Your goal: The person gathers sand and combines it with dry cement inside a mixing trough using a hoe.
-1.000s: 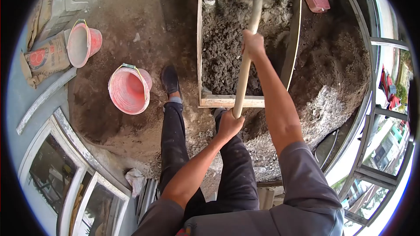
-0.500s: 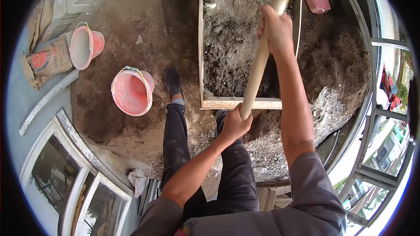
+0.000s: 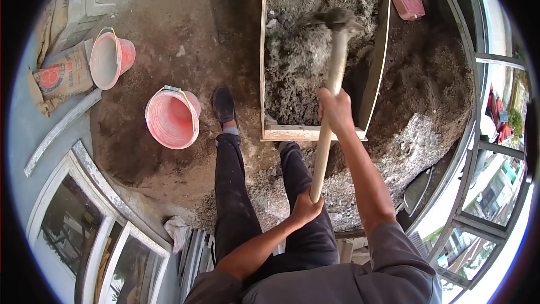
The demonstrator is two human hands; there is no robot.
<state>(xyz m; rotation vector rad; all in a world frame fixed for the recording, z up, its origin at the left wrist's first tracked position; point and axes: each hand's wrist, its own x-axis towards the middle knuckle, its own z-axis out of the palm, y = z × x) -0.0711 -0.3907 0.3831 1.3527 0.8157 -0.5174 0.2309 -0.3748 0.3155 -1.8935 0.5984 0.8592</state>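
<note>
A long wooden handle (image 3: 322, 163) runs up from near my legs, and its blurred, dirt-covered tool head (image 3: 341, 21) is over the grey mix (image 3: 292, 84) inside a wooden trough (image 3: 315, 133). My left hand (image 3: 307, 208) is wrapped round the lower end of the handle. Higher up, just above the trough's near edge, my right hand (image 3: 336, 114) grips the same handle. Loose material around the tool head is smeared by motion.
Left of my feet stand a pink bucket (image 3: 172, 119) and another bucket (image 3: 112, 61), beside a cement bag (image 3: 63, 76). A red container (image 3: 407, 0) lies right of the trough. Window frames (image 3: 70, 214) flank the lower left. Rubble (image 3: 413, 141) lies at right.
Both hands have moved down and toward me with the handle, my right hand most. The tool head has come into view over the mix, and loose material is stirred up around it.
</note>
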